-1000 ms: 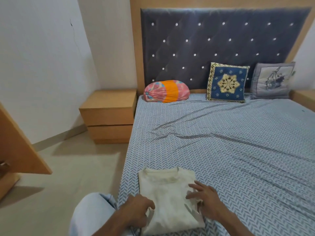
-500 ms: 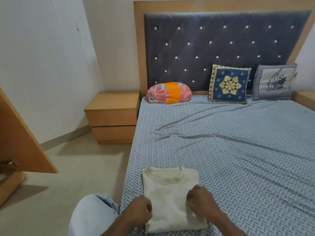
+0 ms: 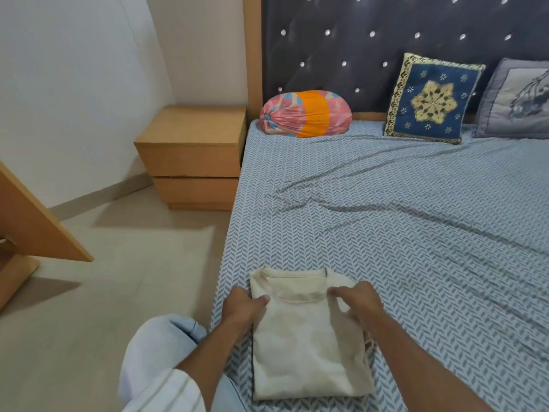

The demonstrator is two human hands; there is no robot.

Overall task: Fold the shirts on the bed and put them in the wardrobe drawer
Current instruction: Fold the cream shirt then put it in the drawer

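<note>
Under both hands, the bed (image 3: 386,233) carries the folded shirt (image 3: 306,346), soft, light and prone to unfolding. Left hand (image 3: 242,306) pinches its collar-end left edge; right hand (image 3: 358,301) curls onto the right edge there. Lifting by both side edges, layers together, looks safest.

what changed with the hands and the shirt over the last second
Both hands slid from the near part of the folded shirt up to its collar end; left hand now grips the left edge, right hand the right. The shirt stays folded on the bed; the cushions are unmoved.
</note>
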